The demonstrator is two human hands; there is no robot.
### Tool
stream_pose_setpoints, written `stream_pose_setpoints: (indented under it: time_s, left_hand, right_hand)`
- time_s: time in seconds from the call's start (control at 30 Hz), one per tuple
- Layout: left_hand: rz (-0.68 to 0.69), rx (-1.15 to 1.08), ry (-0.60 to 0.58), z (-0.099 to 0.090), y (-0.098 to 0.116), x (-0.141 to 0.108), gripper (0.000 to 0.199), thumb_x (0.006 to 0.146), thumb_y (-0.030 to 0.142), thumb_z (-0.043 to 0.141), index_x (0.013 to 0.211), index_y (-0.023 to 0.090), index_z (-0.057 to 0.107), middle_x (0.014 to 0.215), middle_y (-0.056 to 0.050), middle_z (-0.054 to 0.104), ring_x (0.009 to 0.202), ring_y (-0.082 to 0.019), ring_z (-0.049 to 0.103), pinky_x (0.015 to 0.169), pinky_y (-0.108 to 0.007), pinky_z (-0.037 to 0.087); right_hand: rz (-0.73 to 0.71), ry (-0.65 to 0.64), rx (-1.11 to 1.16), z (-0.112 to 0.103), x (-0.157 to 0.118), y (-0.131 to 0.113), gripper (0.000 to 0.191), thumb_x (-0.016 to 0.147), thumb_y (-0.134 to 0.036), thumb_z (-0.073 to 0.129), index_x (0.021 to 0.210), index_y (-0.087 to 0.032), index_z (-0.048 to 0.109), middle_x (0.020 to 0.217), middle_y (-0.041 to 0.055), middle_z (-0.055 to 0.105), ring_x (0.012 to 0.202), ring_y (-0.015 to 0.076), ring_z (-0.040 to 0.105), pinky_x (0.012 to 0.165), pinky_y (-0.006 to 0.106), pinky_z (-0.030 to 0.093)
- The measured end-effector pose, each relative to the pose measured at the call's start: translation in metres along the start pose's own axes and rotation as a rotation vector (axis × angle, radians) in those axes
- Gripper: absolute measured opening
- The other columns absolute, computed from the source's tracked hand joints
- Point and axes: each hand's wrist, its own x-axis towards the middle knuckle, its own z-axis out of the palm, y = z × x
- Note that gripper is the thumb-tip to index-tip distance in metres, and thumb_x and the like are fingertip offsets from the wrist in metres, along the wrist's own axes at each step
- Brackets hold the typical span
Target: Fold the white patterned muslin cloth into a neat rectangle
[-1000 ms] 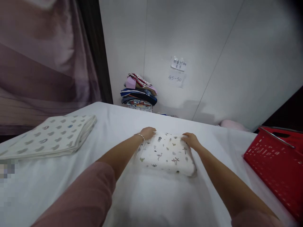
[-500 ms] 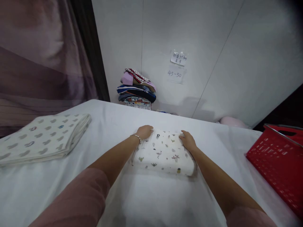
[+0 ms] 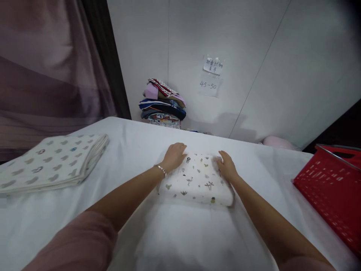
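Folded cloth [image 3: 197, 180], printed w/ plants and a long-legged bird, lies flat on white table [image 3: 262, 177], approx. same spot as 0.5 s ago. L hand [image 3: 173, 156], at far-L corner, now has fingers extended, thumb parted; R hand [image 3: 227, 166], far-R corner, likewise; both were curled closer before. I can't confirm contact on my feed.

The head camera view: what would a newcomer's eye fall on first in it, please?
Probably the bright red perforated basket with a metal handle, at the right edge. Next comes the folded white cloth with small plant and animal prints, near the middle, with the left hand and right hand at its far corners. A stacked pile of multicoloured folded fabrics stands out against the pale wall behind.
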Motion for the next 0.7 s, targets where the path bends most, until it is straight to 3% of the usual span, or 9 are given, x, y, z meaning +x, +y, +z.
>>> stream_pose_setpoints:
  time_s: [0.1,0.2,0.33,0.47,0.6,0.7]
  left_hand:
    - [0.152,-0.024,-0.054,0.011,0.004,-0.014,0.047,0.088,0.044,0.04,0.128,0.019,0.043,0.139,-0.008,0.039,0.131,-0.023,0.027,0.108,-0.041,0.019]
    - [0.037,-0.033,-0.13,0.025,0.0,-0.02,0.055,0.087,0.051,0.036,0.129,0.016,0.041,0.141,-0.011,0.036,0.131,-0.025,0.027,0.107,-0.043,0.02]
    - [0.023,-0.057,-0.126,0.03,-0.001,-0.018,0.056,0.087,0.052,0.035,0.13,0.017,0.04,0.142,-0.01,0.035,0.132,-0.023,0.025,0.109,-0.041,0.015]
    - [-0.006,-0.148,-0.147,0.021,-0.002,-0.018,0.055,0.086,0.051,0.038,0.13,0.019,0.04,0.144,-0.009,0.032,0.134,-0.023,0.023,0.11,-0.04,0.015]
    - [-0.275,-0.24,0.002,0.006,-0.012,-0.034,0.052,0.087,0.046,0.037,0.129,0.015,0.042,0.141,-0.011,0.035,0.132,-0.023,0.027,0.107,-0.035,0.023]
    - [-0.548,-0.32,-0.022,-0.005,-0.019,-0.055,0.055,0.084,0.047,0.042,0.127,0.013,0.042,0.129,-0.014,0.049,0.115,-0.024,0.048,0.094,-0.032,0.038]
  right_hand:
    - [-0.122,-0.212,-0.082,0.0,-0.014,-0.009,0.058,0.088,-0.046,0.037,0.138,-0.018,0.033,0.147,0.0084,0.026,0.136,0.0226,0.017,0.109,0.045,0.015]
    - [-0.06,-0.397,-0.151,0.004,-0.021,-0.015,0.062,0.089,-0.053,0.03,0.141,-0.02,0.026,0.149,0.0064,0.017,0.137,0.023,0.01,0.108,0.051,0.012]
    - [-0.03,-0.425,-0.155,0.005,-0.019,-0.019,0.062,0.09,-0.053,0.027,0.142,-0.021,0.022,0.15,0.0057,0.012,0.138,0.0219,0.005,0.108,0.051,0.01]
    - [-0.031,-0.385,-0.096,-0.002,-0.019,-0.019,0.059,0.089,-0.049,0.034,0.14,-0.02,0.03,0.15,0.0088,0.015,0.137,0.0244,0.007,0.107,0.051,0.012]
    - [0.072,-0.191,0.04,-0.013,-0.041,-0.012,0.061,0.086,-0.046,0.039,0.138,-0.014,0.034,0.148,0.0114,0.021,0.136,0.0241,0.015,0.108,0.042,0.021]
    - [0.248,-0.219,0.184,-0.02,-0.067,-0.01,0.065,0.082,-0.051,0.042,0.137,-0.018,0.035,0.142,0.0099,0.035,0.128,0.0252,0.035,0.104,0.039,0.032]
